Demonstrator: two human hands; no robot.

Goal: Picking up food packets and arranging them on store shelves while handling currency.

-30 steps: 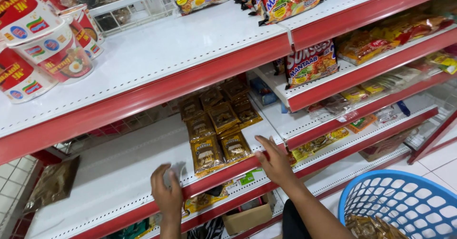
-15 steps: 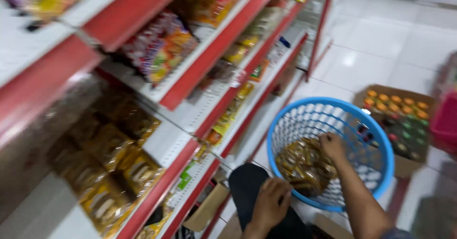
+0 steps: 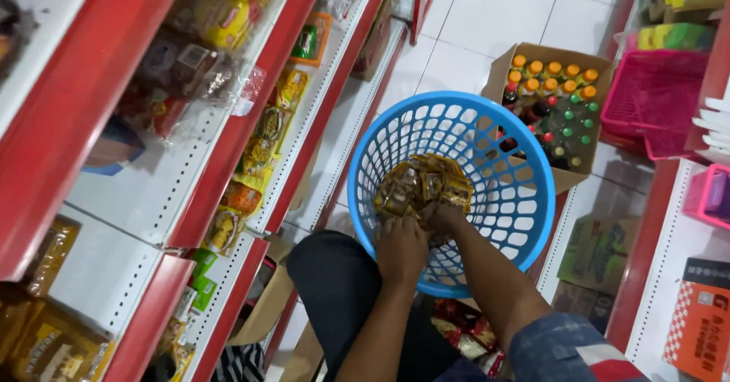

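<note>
A round blue plastic basket (image 3: pixel 525 161) stands on the floor in front of my knees. Inside it lies a bundle of brown and gold snack packets (image 3: pixel 422 184). Both my hands reach into the basket. My left hand (image 3: pixel 401 249) closes its fingers on the near edge of the bundle. Beside it, my right hand (image 3: pixel 445 218) grips the same packets from the right. My dark trouser leg (image 3: pixel 334 291) sits just left of the basket.
Red-edged white shelves (image 3: pixel 251 116) with bagged snacks run along the left. More brown packets (image 3: pixel 46 344) fill the lower left shelf. An open cardboard box of capped bottles (image 3: pixel 551 101) and a pink basket (image 3: pixel 654 97) stand behind the blue basket. Another shelf unit (image 3: pixel 669 237) is on the right.
My view swung from the shelf down to the blue basket. Both hands left the shelf's edge and went into the basket, closing on the brown packets.
</note>
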